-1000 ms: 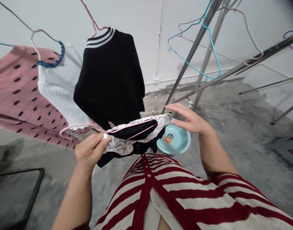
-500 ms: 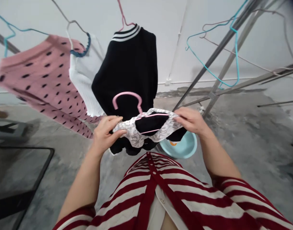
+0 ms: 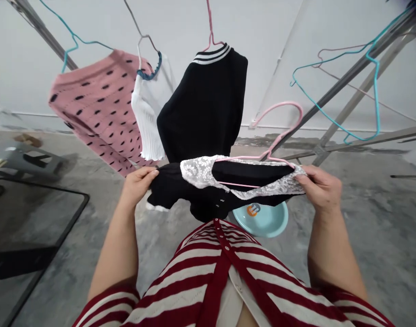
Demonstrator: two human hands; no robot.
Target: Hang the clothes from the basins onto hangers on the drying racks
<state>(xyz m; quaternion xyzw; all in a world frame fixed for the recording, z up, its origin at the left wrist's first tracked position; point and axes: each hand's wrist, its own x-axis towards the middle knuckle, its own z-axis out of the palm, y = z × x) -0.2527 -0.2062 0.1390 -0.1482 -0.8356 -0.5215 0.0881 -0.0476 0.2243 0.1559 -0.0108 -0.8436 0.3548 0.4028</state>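
Note:
A black top (image 3: 208,200) with a white lace collar (image 3: 198,171) is stretched sideways in front of me. Its neck opening faces up, and a pink hanger (image 3: 274,150) sits partly inside, the hook sticking up toward the right. My left hand (image 3: 139,184) pinches the black sleeve or shoulder cloth. At the other end, my right hand (image 3: 321,187) grips the lace collar at the shoulder, close to the hanger's right end. Both hands are closed on the cloth. The hanger's lower part is mostly hidden inside the garment.
Hanging ahead are a black striped-neck garment (image 3: 208,100), a white ribbed top (image 3: 149,113) and a pink spotted garment (image 3: 99,100). A blue hanger (image 3: 377,91) hangs on the metal rack (image 3: 340,86) at right. Below is a light blue basin (image 3: 269,222); a grey stool (image 3: 31,159) stands left.
My hands have moved apart, pulling the black top wider. The left hand has shifted from the lace to the black cloth. The hanger's hook has swung to the right.

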